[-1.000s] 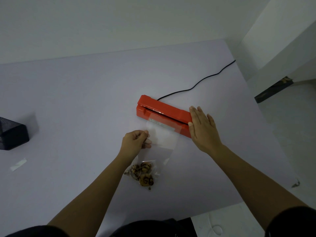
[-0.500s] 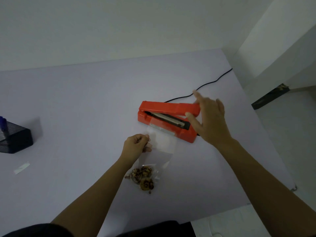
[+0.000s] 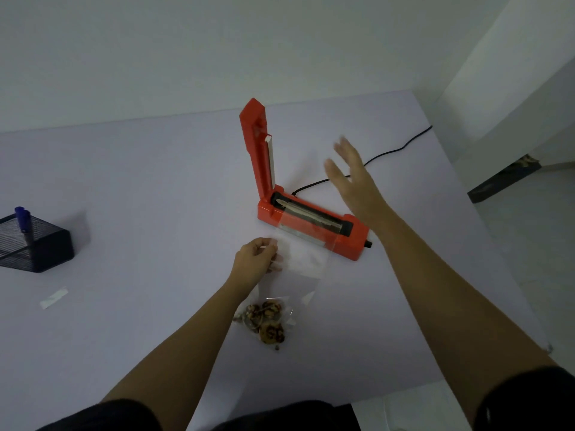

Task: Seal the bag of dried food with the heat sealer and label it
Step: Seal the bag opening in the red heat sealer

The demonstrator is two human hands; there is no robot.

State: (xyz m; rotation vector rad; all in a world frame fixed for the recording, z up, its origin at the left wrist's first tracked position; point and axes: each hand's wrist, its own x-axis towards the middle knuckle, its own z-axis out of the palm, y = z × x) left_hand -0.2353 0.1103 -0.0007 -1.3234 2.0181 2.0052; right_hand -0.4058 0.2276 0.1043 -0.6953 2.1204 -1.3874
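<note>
Pale lilac table pushed into a white-walled corner, dim light, light floor off to the right. Orange heat sealer sits mid-table, its arm standing near vertical, sealing strip exposed. Black cord runs toward the far right edge. Clear bag lies flat between the sealer and the person, far end laid over the sealer's front edge, dried food bunched at the near end. Left hand pinches the bag's left edge, thumb and fingers curled on the film, just short of the sealer base. Right hand is in the air above the sealer's right end, fingers straight and spread, holding nothing, clear of arm and bag; blurred. Far left: black mesh holder with 1 blue pen. 1 white label strip lies flat near it, well apart from both hands.
</note>
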